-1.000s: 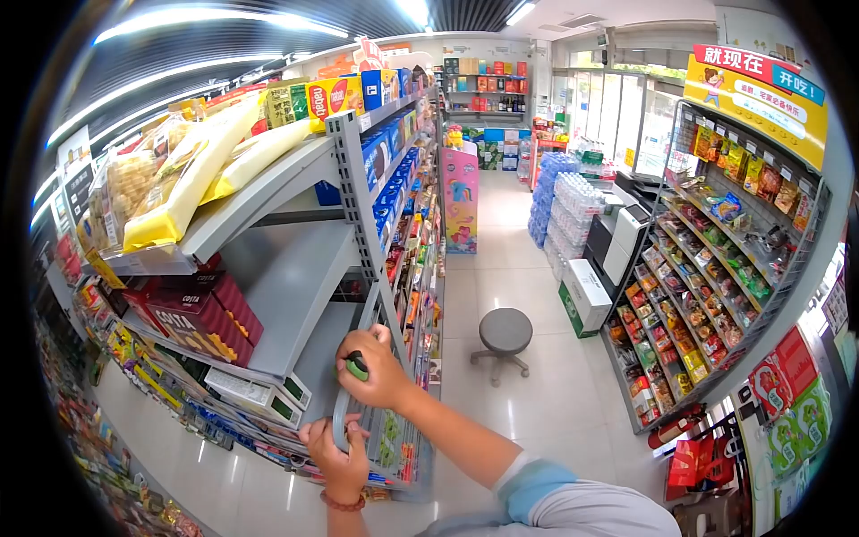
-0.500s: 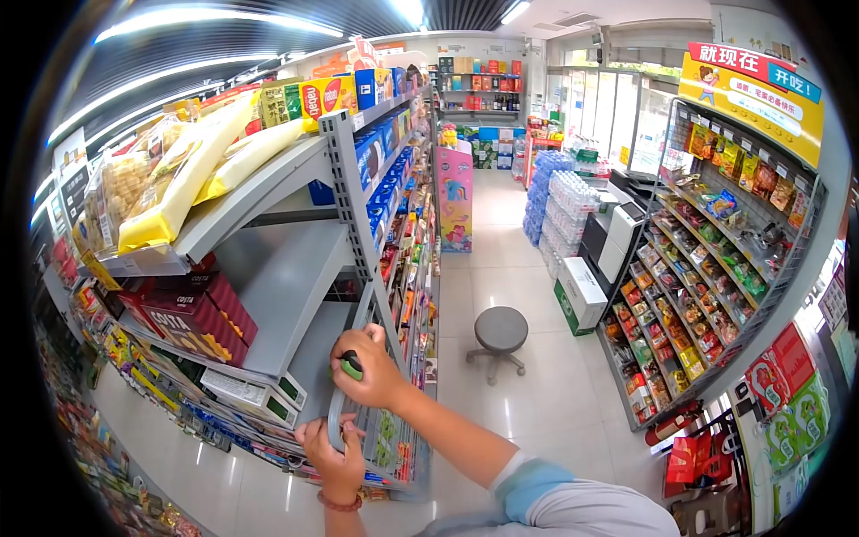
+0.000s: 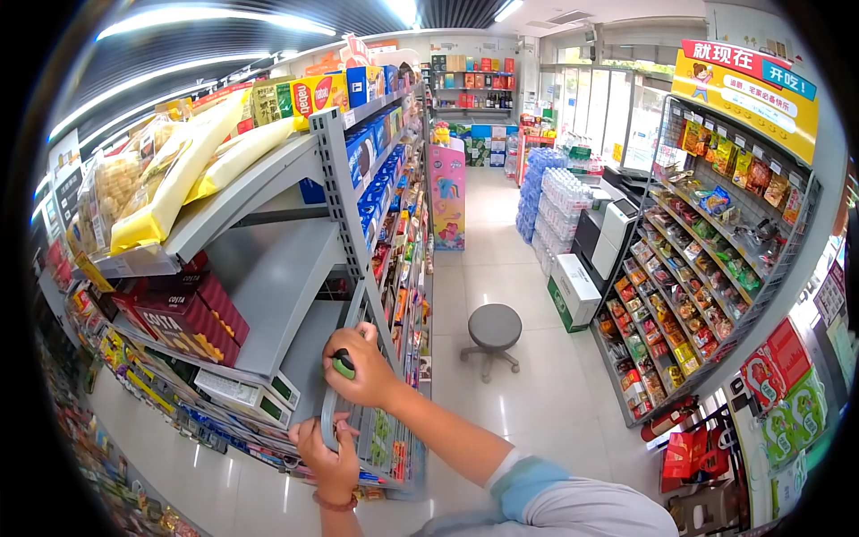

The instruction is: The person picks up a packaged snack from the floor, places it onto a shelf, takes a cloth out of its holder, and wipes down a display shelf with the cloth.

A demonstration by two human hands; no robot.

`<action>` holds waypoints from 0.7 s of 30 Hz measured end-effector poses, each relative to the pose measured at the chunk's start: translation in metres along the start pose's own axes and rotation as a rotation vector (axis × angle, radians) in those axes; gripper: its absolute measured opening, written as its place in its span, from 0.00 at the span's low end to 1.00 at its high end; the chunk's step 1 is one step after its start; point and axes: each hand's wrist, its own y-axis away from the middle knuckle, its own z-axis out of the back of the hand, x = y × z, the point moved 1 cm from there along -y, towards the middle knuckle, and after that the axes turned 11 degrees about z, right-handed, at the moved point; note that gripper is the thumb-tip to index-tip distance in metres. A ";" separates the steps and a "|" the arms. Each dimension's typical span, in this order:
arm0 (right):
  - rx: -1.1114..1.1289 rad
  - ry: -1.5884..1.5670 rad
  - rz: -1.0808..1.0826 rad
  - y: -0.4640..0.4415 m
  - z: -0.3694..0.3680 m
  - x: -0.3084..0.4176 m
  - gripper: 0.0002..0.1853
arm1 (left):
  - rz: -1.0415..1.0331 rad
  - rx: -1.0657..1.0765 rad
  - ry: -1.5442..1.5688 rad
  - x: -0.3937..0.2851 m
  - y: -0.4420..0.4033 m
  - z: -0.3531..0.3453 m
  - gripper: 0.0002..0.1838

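Observation:
My right hand [image 3: 362, 369] is closed around a tool with a green-and-black handle [image 3: 343, 364]; its working end is hidden. Below it, my left hand [image 3: 327, 458], with a beaded bracelet at the wrist, grips the lower end of a smooth grey strip [image 3: 328, 421]. That strip runs up from the left fingers toward the right hand. Both hands are at the end of a grey metal shelf unit, beside its slotted upright [image 3: 335, 192]. A bare grey shelf board [image 3: 277, 277] lies to the left of the hands.
Dark red COSTA boxes [image 3: 192, 313] and white boxes [image 3: 237, 394] sit on the left shelves, with yellow snack bags [image 3: 183, 179] above. A round grey stool [image 3: 495, 328] stands in the aisle. Bottled-water packs [image 3: 562, 206] and a snack rack [image 3: 707, 268] line the right.
The whole view has shifted slightly, and both hands appear a little further left. Their grips on the tool and the strip look the same.

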 end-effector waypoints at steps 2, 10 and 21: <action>-0.032 -0.025 -0.004 -0.001 -0.001 0.001 0.08 | 0.007 -0.012 0.017 0.005 0.002 -0.004 0.06; -0.040 -0.010 0.010 -0.001 -0.001 0.001 0.08 | 0.040 0.040 -0.018 0.001 0.001 0.003 0.07; -0.020 -0.011 -0.029 0.002 0.000 0.000 0.08 | -0.037 -0.194 0.105 -0.075 0.011 0.064 0.10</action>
